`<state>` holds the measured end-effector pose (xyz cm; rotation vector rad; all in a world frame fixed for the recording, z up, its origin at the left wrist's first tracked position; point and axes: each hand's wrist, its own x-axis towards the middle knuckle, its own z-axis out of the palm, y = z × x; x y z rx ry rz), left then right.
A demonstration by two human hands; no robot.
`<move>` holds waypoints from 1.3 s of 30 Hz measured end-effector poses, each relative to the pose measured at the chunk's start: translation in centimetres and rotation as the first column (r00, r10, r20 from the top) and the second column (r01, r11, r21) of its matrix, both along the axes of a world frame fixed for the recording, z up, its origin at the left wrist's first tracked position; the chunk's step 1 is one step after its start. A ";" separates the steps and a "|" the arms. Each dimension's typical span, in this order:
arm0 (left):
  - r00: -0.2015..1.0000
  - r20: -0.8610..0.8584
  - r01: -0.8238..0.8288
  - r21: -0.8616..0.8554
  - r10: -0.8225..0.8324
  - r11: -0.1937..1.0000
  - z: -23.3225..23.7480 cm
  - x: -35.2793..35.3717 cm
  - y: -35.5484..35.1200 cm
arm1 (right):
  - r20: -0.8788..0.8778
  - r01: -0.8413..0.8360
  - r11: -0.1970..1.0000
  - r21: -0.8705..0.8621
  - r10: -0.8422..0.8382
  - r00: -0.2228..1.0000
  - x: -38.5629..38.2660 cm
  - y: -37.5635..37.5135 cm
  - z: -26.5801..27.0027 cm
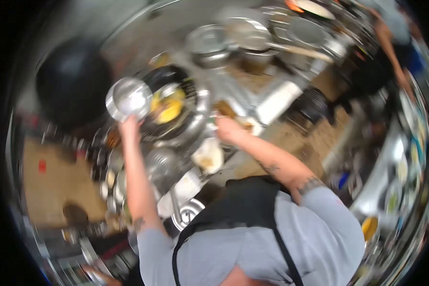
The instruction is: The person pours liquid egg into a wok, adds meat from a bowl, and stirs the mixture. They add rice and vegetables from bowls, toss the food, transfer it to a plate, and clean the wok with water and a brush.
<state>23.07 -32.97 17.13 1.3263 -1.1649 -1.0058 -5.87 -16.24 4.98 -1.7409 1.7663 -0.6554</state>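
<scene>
My left hand [131, 125] is closed on the near rim of a shiny round metal bowl [129, 101], raised to the left of a dark wok [169, 75]. Inside the wok lies yellow food [168, 110], partly behind a bright glare. On the wok's other side is my right hand [228, 130], its fingers curled and blurred by motion. Whatever it may hold I cannot make out. A brown item [225, 108] appears just beyond its fingers. Below the wok, a pale bowl or cloth with brown stains [208, 156] rests at the counter edge.
Several metal pots [208, 43] stand along the back, one with a long pale handle [302, 51] across it. A large black round wok or lid [74, 86] stands at left. Another person [391, 43] is at the upper right. Flames [294, 5] show at the far top.
</scene>
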 end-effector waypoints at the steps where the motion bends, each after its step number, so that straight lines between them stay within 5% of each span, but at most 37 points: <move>1: 0.973 -0.158 0.181 0.080 -0.167 0.980 -0.4 -0.1 0.9 | 0.041 -0.028 1.000 0.003 0.028 0.999 -1.1 1.3 1.3; 2: 0.918 -0.311 0.298 0.125 -0.248 0.946 0.4 -2.2 3.1 | -0.176 -0.051 0.998 0.039 0.057 0.983 -2.3 3.3 4.1; 3: 0.850 -0.389 0.434 0.131 -0.356 0.891 2.7 -6.4 7.5 | 0.008 0.051 0.982 -0.180 -0.051 0.999 -3.3 3.8 0.0; 4: 0.829 -0.391 0.487 0.154 -0.400 0.859 2.6 -9.1 10.4 | 0.056 0.170 0.893 -0.416 -0.162 0.985 -4.6 7.3 2.6; 5: 0.836 -0.434 0.434 0.149 -0.335 0.889 0.6 -11.8 12.2 | 0.155 0.277 0.880 -0.386 -0.234 0.960 -6.4 11.3 5.1; 6: 0.753 -0.447 0.601 0.164 -0.484 0.782 -2.0 -13.1 13.0 | 0.197 0.352 0.859 -0.371 -0.297 0.934 -8.0 13.8 4.3; 8: 0.737 -0.504 0.643 0.321 -0.449 0.695 -5.9 -19.5 17.5 | 0.344 0.516 0.778 -0.360 -0.404 0.848 -10.6 19.3 2.5; 11: 0.655 -0.279 0.747 0.381 -0.702 0.544 -8.0 -29.5 26.6 | 0.334 0.685 0.715 -0.139 -0.618 0.712 -14.0 28.8 -4.4; 13: 0.521 -0.206 0.821 0.386 -0.828 0.420 -8.5 -36.1 32.6 | 0.634 0.744 0.626 0.234 -0.679 0.371 -15.8 36.2 -7.2; 15: 0.340 -0.231 0.895 0.377 -0.912 0.238 -7.8 -41.7 38.9 | 0.883 0.688 0.596 0.414 -0.447 -0.144 -17.1 44.4 -3.7; 17: 0.128 -0.257 0.925 0.378 -0.958 0.022 -7.1 -46.4 44.2 | 0.878 0.691 0.540 0.479 -0.307 -0.368 -17.6 51.1 1.7; 20: -0.235 -0.301 0.855 0.388 -0.924 -0.343 -5.3 -51.9 52.2 | 0.836 0.730 0.422 0.537 -0.156 -0.526 -18.0 57.0 2.0; 23: -0.471 -0.392 0.726 0.336 -0.790 -0.600 -4.8 -55.4 58.5 | 0.839 0.840 0.024 0.542 -0.069 -0.540 -17.4 60.5 1.8; 25: -0.578 -0.412 0.659 0.273 -0.704 -0.701 -3.9 -56.2 60.8 | 0.825 0.791 -0.235 0.565 0.165 -0.541 -17.8 62.4 3.6; 30: -0.654 -0.410 0.537 0.340 -0.636 -0.772 -5.1 -55.8 58.2 | 0.822 0.741 -0.376 0.557 0.377 -0.427 -19.4 72.7 3.1; 32: -0.572 -0.407 0.587 0.403 -0.713 -0.702 -7.0 -54.0 54.7 | 0.869 0.697 -0.519 0.494 0.307 -0.388 -21.6 71.5 6.7; 33: -0.522 -0.396 0.609 0.446 -0.755 -0.656 -7.6 -52.8 52.8 | 0.907 0.800 -0.431 0.417 0.258 -0.333 -22.5 70.9 6.8; 34: -0.445 -0.432 0.643 0.455 -0.784 -0.616 -8.3 -51.2 50.8 | 0.907 0.934 -0.191 0.303 0.357 -0.222 -23.6 70.0 6.3; 36: -0.274 -0.501 0.702 0.480 -0.821 -0.527 -9.7 -47.9 47.2 | 0.940 0.946 -0.011 0.323 0.118 -0.320 -26.8 65.3 6.2; 39: -0.199 -0.412 0.820 0.428 -0.889 -0.381 -10.2 -42.0 43.1 | 0.969 0.906 0.348 0.242 -0.144 -0.203 -30.6 55.1 6.7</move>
